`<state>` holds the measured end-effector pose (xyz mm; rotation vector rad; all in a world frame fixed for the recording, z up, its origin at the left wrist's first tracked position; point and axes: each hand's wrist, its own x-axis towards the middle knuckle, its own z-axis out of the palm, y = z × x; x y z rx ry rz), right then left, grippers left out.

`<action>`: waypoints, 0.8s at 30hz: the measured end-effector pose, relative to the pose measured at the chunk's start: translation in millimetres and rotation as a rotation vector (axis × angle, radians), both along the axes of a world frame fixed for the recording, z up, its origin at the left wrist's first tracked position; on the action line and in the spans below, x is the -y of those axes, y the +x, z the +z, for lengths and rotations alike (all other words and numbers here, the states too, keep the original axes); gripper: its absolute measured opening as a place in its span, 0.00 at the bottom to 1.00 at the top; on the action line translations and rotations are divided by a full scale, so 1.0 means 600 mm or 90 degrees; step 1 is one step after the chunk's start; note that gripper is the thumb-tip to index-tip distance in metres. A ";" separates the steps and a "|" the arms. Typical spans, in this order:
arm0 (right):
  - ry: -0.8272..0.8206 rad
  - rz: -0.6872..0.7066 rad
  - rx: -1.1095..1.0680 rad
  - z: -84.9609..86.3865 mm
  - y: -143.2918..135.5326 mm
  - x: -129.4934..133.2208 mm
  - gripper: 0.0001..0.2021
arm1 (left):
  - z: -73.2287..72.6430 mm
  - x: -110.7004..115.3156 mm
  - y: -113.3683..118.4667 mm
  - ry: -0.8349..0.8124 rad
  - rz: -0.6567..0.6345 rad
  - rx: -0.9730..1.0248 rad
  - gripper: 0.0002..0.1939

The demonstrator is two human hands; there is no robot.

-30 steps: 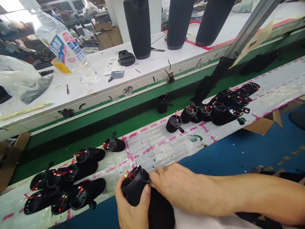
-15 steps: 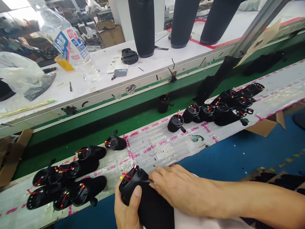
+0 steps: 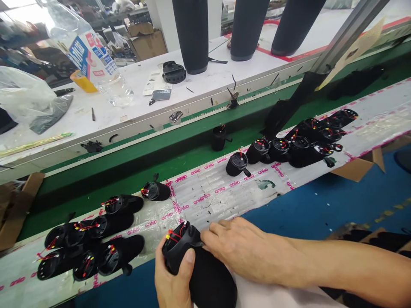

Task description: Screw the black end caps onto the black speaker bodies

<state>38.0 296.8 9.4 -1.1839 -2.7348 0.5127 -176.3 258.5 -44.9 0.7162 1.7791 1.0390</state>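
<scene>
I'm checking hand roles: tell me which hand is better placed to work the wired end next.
Probably the right hand: its fingertips already touch the black part's wired rim, while the left hand grips its body.

A white workbench (image 3: 205,92) runs behind a green conveyor belt (image 3: 135,164).

Left hand (image 3: 175,282) cupped, thumb up; right hand (image 3: 244,250) flat, fingers pinching

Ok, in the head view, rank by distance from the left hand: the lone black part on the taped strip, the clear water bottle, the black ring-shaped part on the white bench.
From the left hand:
1. Lone black part, just beyond on the taped strip.
2. Black ring-shaped part, far on the white bench.
3. Clear water bottle, far left.
The last two are nearly level.
</scene>
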 end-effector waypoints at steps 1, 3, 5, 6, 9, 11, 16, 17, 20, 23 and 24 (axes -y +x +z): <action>0.002 0.010 0.009 0.000 0.001 -0.002 0.09 | 0.002 -0.001 0.001 0.001 0.000 0.002 0.46; 0.002 0.029 0.022 0.002 0.004 -0.005 0.09 | 0.006 -0.004 0.004 0.007 -0.005 0.005 0.44; 0.007 0.036 0.034 0.008 0.007 -0.007 0.11 | 0.012 -0.006 0.006 0.014 -0.010 -0.013 0.44; 0.015 0.037 0.040 0.012 0.008 -0.007 0.12 | 0.016 -0.007 0.007 0.019 -0.012 -0.032 0.44; 0.051 0.038 0.064 0.023 0.010 -0.003 0.13 | 0.027 -0.009 0.012 0.029 -0.022 -0.115 0.43; 0.063 0.037 0.070 0.028 0.008 0.002 0.13 | 0.035 -0.010 0.017 0.030 -0.029 -0.162 0.41; 0.056 -0.004 0.082 0.027 -0.009 0.011 0.13 | 0.047 -0.013 0.030 0.024 -0.024 -0.214 0.38; 0.055 -0.007 0.083 0.026 -0.013 0.012 0.12 | 0.048 -0.013 0.030 0.024 -0.025 -0.216 0.38; 0.037 -0.026 0.081 0.020 -0.026 0.013 0.12 | 0.042 -0.016 0.029 0.027 -0.021 -0.222 0.37; 0.022 -0.065 0.053 0.010 -0.032 0.018 0.12 | 0.028 -0.018 0.025 0.012 0.015 -0.170 0.38; 0.025 -0.085 0.026 0.006 -0.031 0.021 0.11 | 0.023 -0.019 0.023 -0.004 0.034 -0.104 0.39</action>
